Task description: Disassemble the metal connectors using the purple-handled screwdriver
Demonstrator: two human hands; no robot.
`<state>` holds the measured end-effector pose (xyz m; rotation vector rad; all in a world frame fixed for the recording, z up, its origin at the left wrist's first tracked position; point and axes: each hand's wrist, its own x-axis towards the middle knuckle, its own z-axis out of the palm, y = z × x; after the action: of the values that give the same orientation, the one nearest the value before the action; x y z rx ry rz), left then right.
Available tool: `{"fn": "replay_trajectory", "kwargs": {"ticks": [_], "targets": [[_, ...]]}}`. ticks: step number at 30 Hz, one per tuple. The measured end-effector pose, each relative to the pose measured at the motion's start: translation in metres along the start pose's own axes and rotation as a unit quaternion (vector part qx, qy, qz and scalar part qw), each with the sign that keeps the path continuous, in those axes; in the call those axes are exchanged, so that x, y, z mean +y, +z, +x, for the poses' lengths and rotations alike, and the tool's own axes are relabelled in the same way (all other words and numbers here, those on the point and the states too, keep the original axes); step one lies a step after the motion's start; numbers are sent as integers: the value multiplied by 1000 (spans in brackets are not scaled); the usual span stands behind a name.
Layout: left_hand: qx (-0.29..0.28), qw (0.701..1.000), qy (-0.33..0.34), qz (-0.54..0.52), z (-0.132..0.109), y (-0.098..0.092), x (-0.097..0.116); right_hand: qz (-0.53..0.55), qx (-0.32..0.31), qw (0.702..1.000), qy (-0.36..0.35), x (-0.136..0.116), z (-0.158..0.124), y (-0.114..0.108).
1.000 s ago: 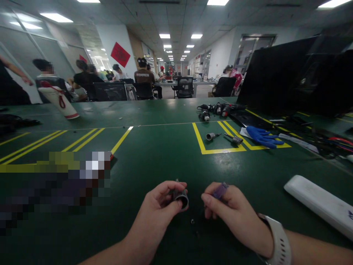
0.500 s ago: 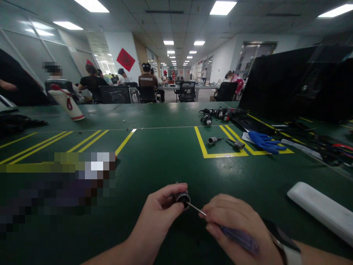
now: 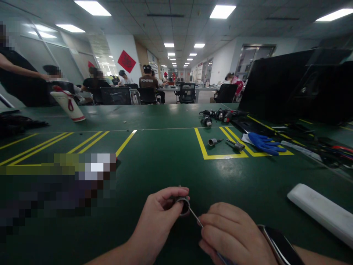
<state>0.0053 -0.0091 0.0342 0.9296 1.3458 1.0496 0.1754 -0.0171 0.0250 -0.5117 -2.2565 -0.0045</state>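
My left hand (image 3: 156, 219) holds a small round metal cup (image 3: 186, 210), resembling a hole saw, between thumb and fingers, its open mouth facing me. My right hand (image 3: 233, 233) is closed around a screwdriver (image 3: 196, 217) with a thin metal shaft. The shaft's tip meets the cup's right rim; whether it goes inside I cannot tell. Most of the handle is hidden by my fingers, with a bluish-purple bit showing below. Farther off, within yellow tape, lie a similar metal cup with a shank (image 3: 211, 142) and another shanked metal piece (image 3: 236, 146).
A blue glove (image 3: 263, 142) lies right of the taped box, near cables and a large black screen (image 3: 278, 84). A long white object (image 3: 320, 209) rests at right. Black-and-silver parts (image 3: 208, 120) and a leaning white cup (image 3: 67, 105) stand farther back. A blurred patch covers the left.
My right hand and the screwdriver have dropped lower, making the shaft steeper. Its tip has moved from the cup's middle to the right rim. At far left, a standing person has come further into view.
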Motion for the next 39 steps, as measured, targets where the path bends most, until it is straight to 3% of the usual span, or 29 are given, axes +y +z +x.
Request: {"fn": "replay_trajectory", "kwargs": {"ticks": [4, 9, 16, 19, 24, 27, 32, 39], "targets": [[-6, 1000, 11, 9, 0, -1, 0, -5, -12, 1000, -9, -1, -1, 3], [8, 1000, 14, 23, 1, 2, 2, -14, -5, 999, 29, -5, -1, 2], [8, 1000, 7, 6, 1, 1, 0, 59, 19, 998, 29, 0, 2, -9], [7, 1000, 6, -2, 2, 0, -2, 110, 21, 989, 93, 1, 1, -14], [-14, 999, -30, -5, -4, 0, -1, 163, -9, 937, 308, 6, -2, -14], [-46, 998, -48, 6, -8, -2, -5, 212, -46, 893, 395, 11, -3, -9], [-85, 996, -28, 16, -9, -5, -21, 298, -58, 849, 432, 13, -5, -2], [-95, 995, -22, 32, -13, 0, -20, 340, -59, 829, 441, 10, -6, 1]]}}
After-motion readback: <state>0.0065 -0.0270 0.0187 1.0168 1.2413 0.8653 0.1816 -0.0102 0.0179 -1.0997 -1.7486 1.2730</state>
